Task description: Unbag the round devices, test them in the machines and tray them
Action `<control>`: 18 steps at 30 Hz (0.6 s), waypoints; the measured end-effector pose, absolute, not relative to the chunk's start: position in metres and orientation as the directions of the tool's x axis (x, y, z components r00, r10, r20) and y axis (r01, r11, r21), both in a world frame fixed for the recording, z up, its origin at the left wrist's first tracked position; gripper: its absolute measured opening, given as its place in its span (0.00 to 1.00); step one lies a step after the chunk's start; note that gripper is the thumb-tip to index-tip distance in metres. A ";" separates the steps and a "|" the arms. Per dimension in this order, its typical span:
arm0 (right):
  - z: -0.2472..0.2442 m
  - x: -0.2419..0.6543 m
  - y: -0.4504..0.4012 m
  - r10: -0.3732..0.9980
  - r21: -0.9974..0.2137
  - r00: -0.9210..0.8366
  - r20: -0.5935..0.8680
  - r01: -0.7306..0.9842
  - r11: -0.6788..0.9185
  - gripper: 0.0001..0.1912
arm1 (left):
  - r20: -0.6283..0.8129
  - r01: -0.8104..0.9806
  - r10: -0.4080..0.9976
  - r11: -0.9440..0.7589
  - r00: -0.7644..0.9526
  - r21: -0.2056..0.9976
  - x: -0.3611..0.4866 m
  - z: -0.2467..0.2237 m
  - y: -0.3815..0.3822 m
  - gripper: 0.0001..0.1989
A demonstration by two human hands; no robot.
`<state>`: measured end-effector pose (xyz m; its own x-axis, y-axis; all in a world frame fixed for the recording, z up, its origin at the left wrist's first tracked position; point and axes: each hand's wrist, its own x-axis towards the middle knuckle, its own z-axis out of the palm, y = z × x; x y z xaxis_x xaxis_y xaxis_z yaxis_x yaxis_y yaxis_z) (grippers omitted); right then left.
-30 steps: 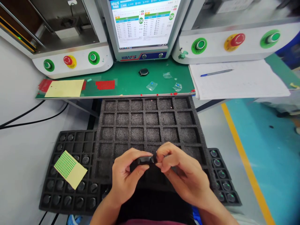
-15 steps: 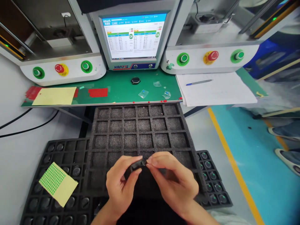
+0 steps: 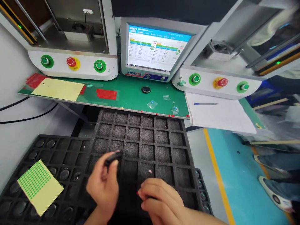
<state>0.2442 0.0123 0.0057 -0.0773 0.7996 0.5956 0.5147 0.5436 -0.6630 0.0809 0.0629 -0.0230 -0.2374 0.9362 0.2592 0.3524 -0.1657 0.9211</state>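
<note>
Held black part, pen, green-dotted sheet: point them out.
Held black part (image 3: 113,158), head view, middle of its visible side.
Pen (image 3: 207,103), head view, on the barrel.
Green-dotted sheet (image 3: 34,181), head view, on the dotted area.

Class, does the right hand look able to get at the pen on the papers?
Probably yes: nothing covers the pen on the white papers, though the right hand has a small red bit at its fingertips.

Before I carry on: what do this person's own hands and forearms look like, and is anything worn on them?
The left hand and right hand are ungloved. I make out no ring, watch or wristband. The forearms are bare up to the picture's lower edge, with no sleeves, cables or markings in view.
</note>
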 end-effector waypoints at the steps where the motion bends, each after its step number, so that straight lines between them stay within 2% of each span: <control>1: 0.001 0.253 0.025 0.799 -0.646 -0.049 0.599 0.560 0.519 0.13 | 0.197 0.296 0.916 -0.091 -0.351 0.951 0.076 -0.027 0.069 0.07; 2: -0.005 0.266 0.042 0.799 -0.639 0.022 0.601 0.614 0.464 0.12 | 0.131 0.220 0.903 -0.041 -0.410 0.975 0.072 -0.031 0.074 0.08; 3: -0.012 0.280 0.064 0.816 -0.674 0.188 0.547 0.677 0.296 0.10 | 0.067 0.147 0.907 -0.006 -0.417 0.989 0.068 -0.034 0.078 0.09; 4: -0.019 0.296 0.088 0.820 -0.695 0.272 0.503 0.691 0.197 0.07 | 0.013 0.091 0.922 0.025 -0.387 0.996 0.066 -0.037 0.080 0.09; 9: -0.052 0.360 0.197 0.856 -0.736 0.418 0.303 0.674 -0.069 0.18 | -0.203 -0.041 0.953 0.199 -0.225 0.979 0.065 -0.043 0.079 0.13; 14: -0.058 0.365 0.234 0.846 -0.756 0.511 0.153 0.611 -0.233 0.18 | -0.423 -0.171 0.906 0.415 -0.009 0.893 0.070 -0.039 0.085 0.18; 18: -0.039 0.355 0.232 0.844 -0.817 0.528 0.090 0.524 -0.241 0.18 | -0.483 -0.234 0.868 0.495 0.112 0.837 0.075 -0.035 0.088 0.18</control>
